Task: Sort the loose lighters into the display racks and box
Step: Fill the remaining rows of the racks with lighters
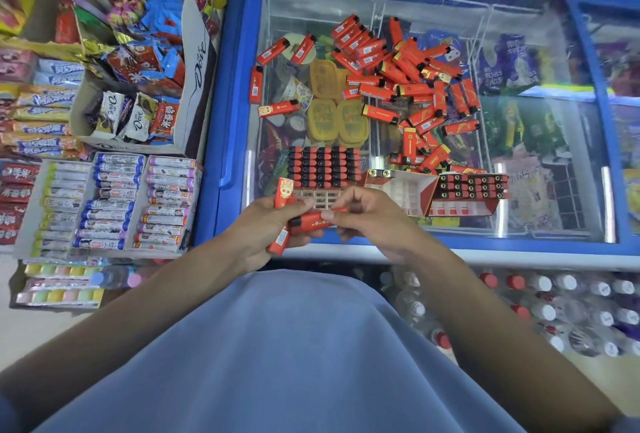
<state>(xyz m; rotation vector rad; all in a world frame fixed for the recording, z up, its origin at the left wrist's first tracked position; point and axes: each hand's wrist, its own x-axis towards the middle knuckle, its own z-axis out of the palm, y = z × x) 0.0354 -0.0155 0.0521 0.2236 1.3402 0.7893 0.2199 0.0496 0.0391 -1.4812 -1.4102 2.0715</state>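
A heap of loose red lighters lies on the glass lid of a blue freezer. A display rack near the front holds rows of lighters with black tops. To its right a red and white box stands open beside a second rack with lighters in it. My left hand grips a few red lighters, one standing up. My right hand pinches the end of a red lighter that lies across my left fingers.
Candy boxes and chocolate packs fill the shelf left of the freezer, with rolls of sweets below them. Bottled drinks stand under the freezer's front edge. Ice cream packs show through the glass.
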